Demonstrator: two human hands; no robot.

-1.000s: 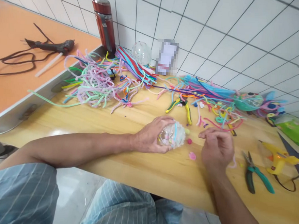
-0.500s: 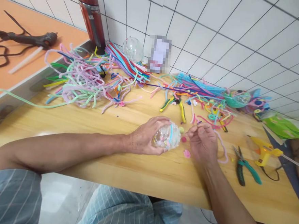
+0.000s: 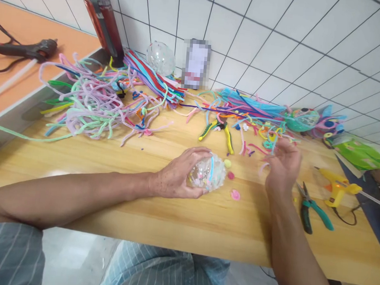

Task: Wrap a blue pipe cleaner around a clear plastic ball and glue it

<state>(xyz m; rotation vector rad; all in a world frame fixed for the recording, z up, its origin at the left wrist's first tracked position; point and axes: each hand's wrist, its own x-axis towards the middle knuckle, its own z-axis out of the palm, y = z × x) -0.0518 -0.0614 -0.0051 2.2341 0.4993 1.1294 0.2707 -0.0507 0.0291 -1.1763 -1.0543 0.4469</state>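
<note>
My left hand (image 3: 183, 172) is wrapped round a clear plastic ball (image 3: 218, 175), which rests on the wooden table with a light blue strip across it and pale bits at its right end. To the right, my right hand (image 3: 284, 166) is over the front of a heap of pipe cleaner scraps (image 3: 270, 133), fingers loosely bent and apart, with nothing visible in them. A pale lilac pipe cleaner (image 3: 263, 167) shows beside its thumb, partly hidden. Between the hands lie a yellow pompom (image 3: 227, 163), a dark pink pompom (image 3: 230, 175) and a flat pink curled piece (image 3: 235, 194).
Yellow-handled pliers (image 3: 218, 133) lie behind the ball. Green-handled pliers (image 3: 314, 207) and a yellow glue gun (image 3: 338, 190) are at right. Tangled pipe cleaners (image 3: 91, 105), a red flask (image 3: 102, 19), another clear ball (image 3: 160, 58) and a phone (image 3: 196, 65) stand or lie at the back.
My right hand has moved right and away from the ball, its pinch loosened, toward the scraps. My left hand keeps hold of the ball. The view has shifted slightly.
</note>
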